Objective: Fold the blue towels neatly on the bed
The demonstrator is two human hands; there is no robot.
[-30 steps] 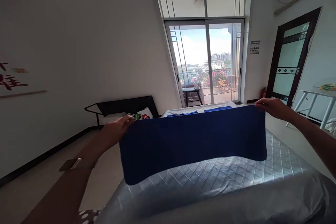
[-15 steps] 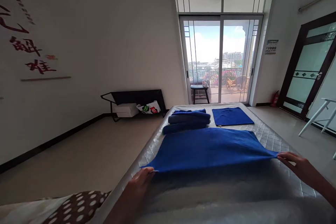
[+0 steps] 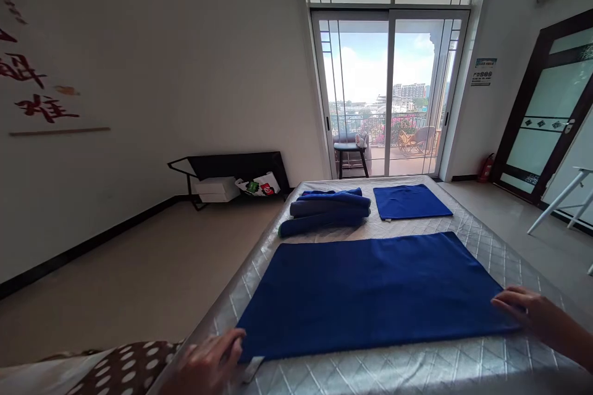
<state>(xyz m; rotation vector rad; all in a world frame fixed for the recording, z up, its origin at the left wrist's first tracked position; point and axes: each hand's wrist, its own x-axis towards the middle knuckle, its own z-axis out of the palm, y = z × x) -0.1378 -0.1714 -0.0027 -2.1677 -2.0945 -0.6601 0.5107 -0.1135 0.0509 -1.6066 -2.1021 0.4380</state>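
Note:
A large blue towel lies spread flat on a silver quilted mattress. My left hand is at the towel's near left corner with its fingers curled on the edge, beside a small white tag. My right hand rests on the near right corner, fingers together and pinching the cloth. Farther up the mattress sit a pile of rolled and folded blue towels and one flat folded blue towel.
A black low rack holding a white box and a bag stands by the left wall. Sliding glass doors open onto a balcony with a stool. White table legs stand at the right. Dotted fabric lies near left.
I held the towel up stretched between both hands, then swung it down. It now lies flat on the mattress, pulled toward me, with both hands at its near corners.

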